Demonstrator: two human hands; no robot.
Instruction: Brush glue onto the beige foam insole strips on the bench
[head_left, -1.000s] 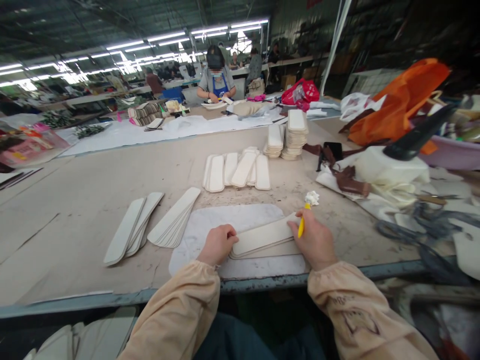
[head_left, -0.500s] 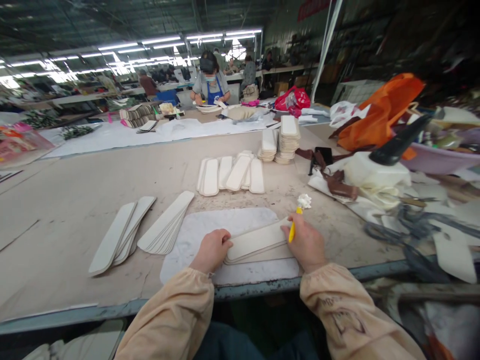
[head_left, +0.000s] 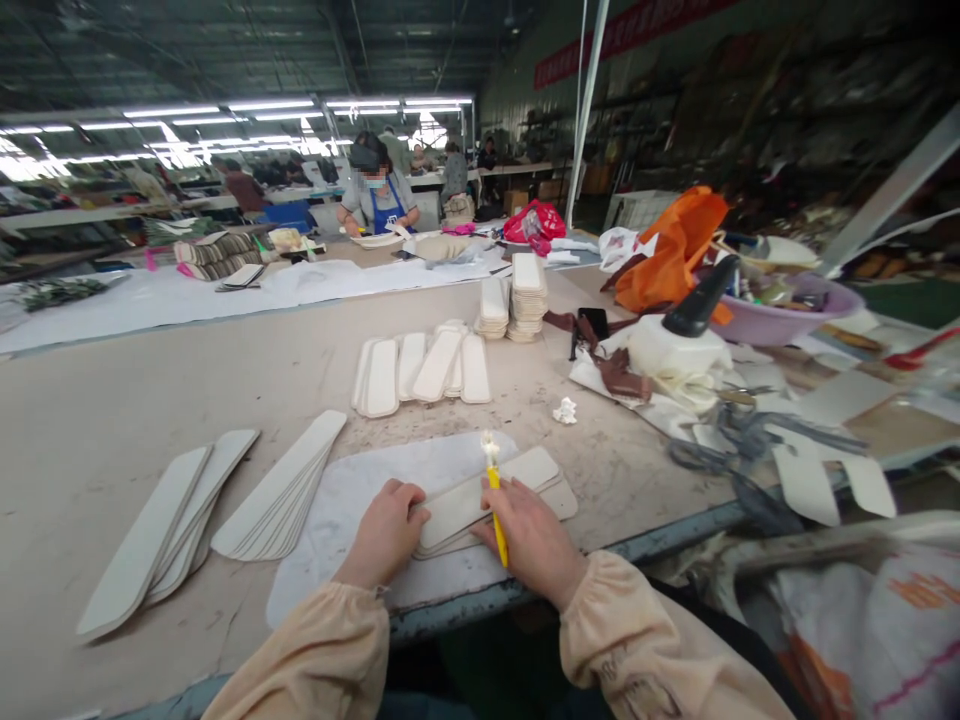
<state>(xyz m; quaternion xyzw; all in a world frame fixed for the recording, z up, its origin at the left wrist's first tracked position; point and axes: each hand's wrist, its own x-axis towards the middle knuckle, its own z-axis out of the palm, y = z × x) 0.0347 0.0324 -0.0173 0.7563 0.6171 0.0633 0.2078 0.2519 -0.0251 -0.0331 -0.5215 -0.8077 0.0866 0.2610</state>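
Note:
My right hand (head_left: 534, 540) is closed around a yellow-handled brush (head_left: 496, 515), its bristles whitish and pointing away from me. Under that hand lie a few long cream strips (head_left: 536, 468) with rounded ends, overlapping at a slant. At their left end, the thumb and fingertips of my left hand (head_left: 386, 535) pinch the strips' edge. A pale sheet (head_left: 300, 570) is spread beneath them. Left of my hands are a fanned set of similar strips (head_left: 281, 490) and another overlapping group (head_left: 150, 545). A small white lump (head_left: 565, 410) sits beyond my right hand.
Farther back are more strips (head_left: 382, 375) in a row and stacked piles (head_left: 528, 300). To the right stand a white jug (head_left: 679, 355) with a black top, grey cloth strips (head_left: 705, 455), an orange bag (head_left: 671, 250) and a purple basin (head_left: 780, 315). A co-worker (head_left: 379, 195) sits opposite.
My right hand has moved left from the strips' right end to their middle, carrying the brush away from the white lump. My left hand keeps its pinch. The view has turned right.

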